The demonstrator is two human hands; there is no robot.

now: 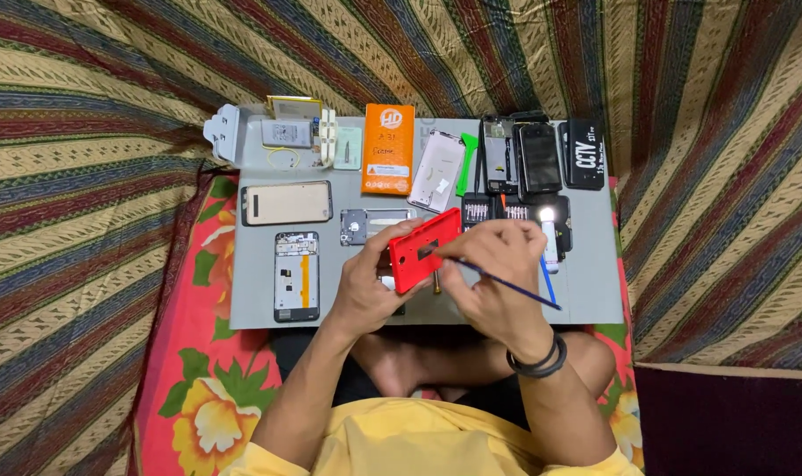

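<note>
Red phone back cover (pixel 423 249) sat tilted above the grey mat (pixel 595 300), gripped along its lower edge by the left hand (pixel 370 286), while the right hand (pixel 493 273), just beside it, pinched a thin blue tool (pixel 515 288) against it.

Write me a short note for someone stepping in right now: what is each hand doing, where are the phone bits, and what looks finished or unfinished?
Left hand: holds the red phone shell, tilted, above the grey work mat.
Right hand: grips a thin blue tool, tip at the shell's upper right edge.
On the mat: an open phone frame at left, a pale back cover above it, an orange box at the top, a green pry tool, dark phones at top right, and a screwdriver bit set.
Done: several phones lie opened.
Left: the red shell is in hand, being worked; whether anything has come loose cannot be seen.
</note>
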